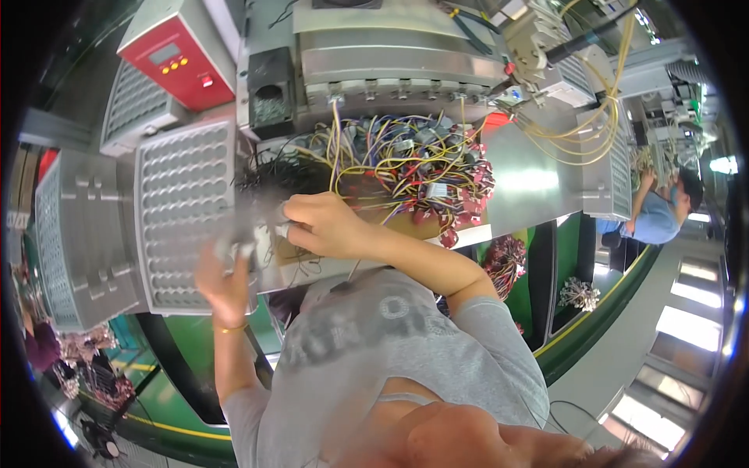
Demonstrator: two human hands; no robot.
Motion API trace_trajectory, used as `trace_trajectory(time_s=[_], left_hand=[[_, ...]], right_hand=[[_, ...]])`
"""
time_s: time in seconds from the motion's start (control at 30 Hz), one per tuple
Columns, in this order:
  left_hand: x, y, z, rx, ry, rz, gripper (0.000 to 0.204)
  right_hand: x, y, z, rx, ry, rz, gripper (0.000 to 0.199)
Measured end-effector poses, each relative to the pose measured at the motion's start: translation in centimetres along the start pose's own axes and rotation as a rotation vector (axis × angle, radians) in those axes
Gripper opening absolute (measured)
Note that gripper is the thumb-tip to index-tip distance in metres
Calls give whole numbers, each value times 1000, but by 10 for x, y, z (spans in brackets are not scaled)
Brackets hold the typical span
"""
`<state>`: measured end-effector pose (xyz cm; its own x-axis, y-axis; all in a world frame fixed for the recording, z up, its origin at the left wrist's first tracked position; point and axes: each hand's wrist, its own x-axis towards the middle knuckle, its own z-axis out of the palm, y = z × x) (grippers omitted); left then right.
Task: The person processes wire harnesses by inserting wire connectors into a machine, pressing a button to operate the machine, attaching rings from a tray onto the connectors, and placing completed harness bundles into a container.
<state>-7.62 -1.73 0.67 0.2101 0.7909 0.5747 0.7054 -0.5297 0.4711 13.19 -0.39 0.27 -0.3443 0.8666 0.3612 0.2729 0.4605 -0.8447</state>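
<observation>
My right hand (324, 225) is bent over the front of the metal bench, its fingers closed in a pinch. Whatever sits between those fingertips is too blurred to name. Just beyond it lies a heap of thin black wires (281, 173). To the left, my left hand (222, 281) is raised beside the dimpled grey panel (187, 218), smeared by motion; pale coverings show on its fingertips. Past my right hand spreads a large tangle of yellow, white, purple and red wires (398, 156), with many small dark red connectors (472, 191) at its right side.
A metal machine (402, 66) with a row of fittings stands behind the wires. Pliers (470, 33) lie on top of it. A red control box (178, 62) stands at back left, a black bin (271, 93) beside the machine. At far right, another person (655, 210) sits working.
</observation>
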Motion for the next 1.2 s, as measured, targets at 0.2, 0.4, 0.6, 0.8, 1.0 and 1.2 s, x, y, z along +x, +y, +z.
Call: trace_trajectory(time_s=[0.2,0.4,0.6,0.8,1.0,1.2], left_hand=[[-124,-108,-45,395,-194,-692,30],[-164,-64,-18,686,-284,-557,27],[-130,-46,-29,575,-97,-439,16],[-138,-45,-21,647,-223,-442,25],[-65,-16,-21,-637,90,-995,33],[-8,38,17,-1235,-111,-818,37]], right_hand=[[-3,9,-21,123,130,149,13],[-2,10,-20,172,140,163,14],[-2,-1,-21,76,7,261,13],[-8,6,-16,323,48,356,10],[-8,-1,-13,240,-10,322,9],[-13,-6,-7,278,46,373,7]])
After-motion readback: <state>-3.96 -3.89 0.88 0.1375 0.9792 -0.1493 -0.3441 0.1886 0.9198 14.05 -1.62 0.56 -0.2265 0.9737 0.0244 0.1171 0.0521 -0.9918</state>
